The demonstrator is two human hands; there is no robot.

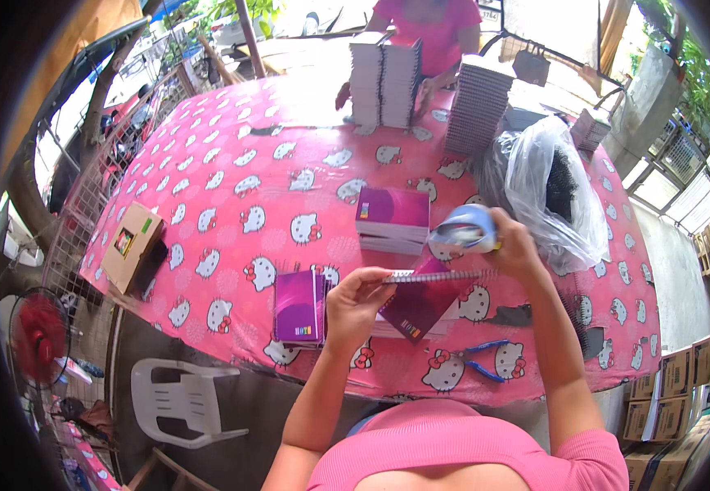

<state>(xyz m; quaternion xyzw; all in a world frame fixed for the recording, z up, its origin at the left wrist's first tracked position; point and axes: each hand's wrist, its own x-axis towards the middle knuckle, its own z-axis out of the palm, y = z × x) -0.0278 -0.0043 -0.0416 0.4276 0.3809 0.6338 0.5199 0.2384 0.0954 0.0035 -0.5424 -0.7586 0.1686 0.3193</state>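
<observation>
My left hand [352,304] is closed on one end of a spiral notebook, pinching its wire coil between thumb and fingers. The coil [437,277] runs sideways toward my right hand. Below it shows a purple notebook cover [416,313], tilted, over pale pages. My right hand [517,248] is wrapped round a light-blue rounded thing [463,227] with a pale part; its exact kind is unclear. Just beyond stands a stack of purple notebooks [393,214]. Left of my left hand lies another purple notebook pile [296,307]. Blue-handled pliers [486,362] lie near the front edge.
A pink patterned cloth covers the table [232,196]. At the far side a person in pink [441,33] stands behind tall coil-bound stacks [384,82]. A clear plastic bag [568,204] sits right, a cardboard box [132,245] left. A white chair [179,401] stands front left.
</observation>
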